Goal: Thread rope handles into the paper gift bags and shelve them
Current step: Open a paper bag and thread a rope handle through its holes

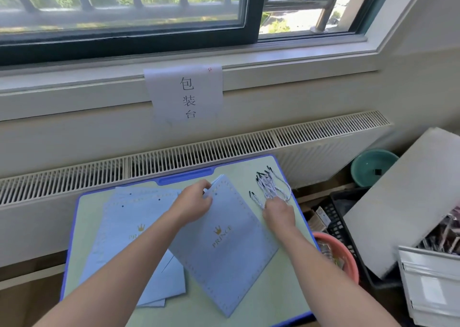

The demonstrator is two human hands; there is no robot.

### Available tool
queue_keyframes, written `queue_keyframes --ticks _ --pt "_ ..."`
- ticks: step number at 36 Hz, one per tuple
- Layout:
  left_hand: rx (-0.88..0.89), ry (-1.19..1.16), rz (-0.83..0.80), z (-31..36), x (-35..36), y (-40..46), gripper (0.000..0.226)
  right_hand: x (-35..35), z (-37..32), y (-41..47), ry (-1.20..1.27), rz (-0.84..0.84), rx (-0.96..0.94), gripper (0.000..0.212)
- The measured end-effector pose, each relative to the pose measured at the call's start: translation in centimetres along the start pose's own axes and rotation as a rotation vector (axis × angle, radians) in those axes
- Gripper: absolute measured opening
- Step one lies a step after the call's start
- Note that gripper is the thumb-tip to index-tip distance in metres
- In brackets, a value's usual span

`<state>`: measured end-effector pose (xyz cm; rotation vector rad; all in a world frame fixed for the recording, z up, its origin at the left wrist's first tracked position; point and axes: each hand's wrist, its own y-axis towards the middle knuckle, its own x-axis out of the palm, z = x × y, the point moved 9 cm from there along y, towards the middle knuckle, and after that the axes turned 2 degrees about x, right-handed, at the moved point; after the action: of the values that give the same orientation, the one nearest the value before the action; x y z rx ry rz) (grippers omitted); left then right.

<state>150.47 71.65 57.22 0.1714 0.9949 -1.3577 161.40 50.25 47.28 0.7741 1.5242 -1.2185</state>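
Note:
A flat light-blue paper gift bag point(224, 247) with a gold crown and "PRINCE" print lies tilted on the small table point(249, 309). My left hand point(193, 204) pinches its top edge near the punched holes. A stack of several more flat blue bags point(124, 227) lies to the left, partly under my left arm. A bundle of white-and-blue twisted rope handles point(270, 187) with black tips lies at the table's back right. My right hand point(278, 213) reaches into the near end of that bundle, fingers curled on the ropes; the exact grip is hidden behind the hand.
The green table has a blue rim and stands against a radiator grille point(199, 152) under a window. A paper sign point(186, 95) hangs from the sill. Right of the table are a pink basin point(336, 252), a black crate point(348, 217), a teal bowl point(373, 167) and white boxes point(398, 197).

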Motion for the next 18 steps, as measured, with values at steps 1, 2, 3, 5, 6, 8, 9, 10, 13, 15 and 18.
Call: queue_keyframes --ticks 1,2,3,5,6,8,9,10,13,15,18 --pt "0.011 -0.009 -0.001 0.0 0.0 0.0 0.029 -0.4 -0.1 -0.2 0.028 0.023 -0.001 0.024" --pt "0.026 -0.019 0.005 0.0 -0.1 -0.1 0.036 -1.1 -0.3 -0.4 0.081 0.056 -0.002 0.020" --pt "0.043 -0.030 0.011 0.1 -0.2 -0.2 0.043 -2.0 -0.4 -0.7 0.163 0.093 -0.001 0.013" --pt "0.076 -0.041 0.024 0.6 -0.5 -0.5 0.050 -3.9 -0.6 -1.2 0.399 0.118 0.003 0.008" --pt "0.092 -0.032 0.026 0.8 -0.7 -0.7 0.050 -4.8 -0.7 -1.6 0.531 0.110 0.012 0.012" --pt "0.113 -0.011 0.016 1.1 -0.7 -1.1 0.047 -6.9 -1.0 -2.3 0.762 0.117 0.025 0.012" --pt "0.113 -0.014 0.004 1.0 -0.7 -1.2 0.046 -8.0 -1.2 -2.6 0.846 0.132 0.029 0.009" --pt "0.103 -0.030 -0.010 0.9 -0.6 -1.4 0.046 -9.0 -1.6 -2.9 0.912 0.136 0.033 0.008" --pt "0.056 -0.088 -0.032 0.6 -0.4 -1.8 0.041 -11.4 -3.4 -3.8 0.995 0.148 -0.002 0.010" --pt "0.043 -0.122 -0.031 0.7 -0.6 -2.1 0.035 -12.4 -4.7 -4.3 0.994 0.171 -0.040 0.010" --pt "0.037 -0.150 -0.017 1.0 -1.0 -2.3 0.026 -13.1 -5.9 -4.9 0.983 0.194 -0.062 0.007"
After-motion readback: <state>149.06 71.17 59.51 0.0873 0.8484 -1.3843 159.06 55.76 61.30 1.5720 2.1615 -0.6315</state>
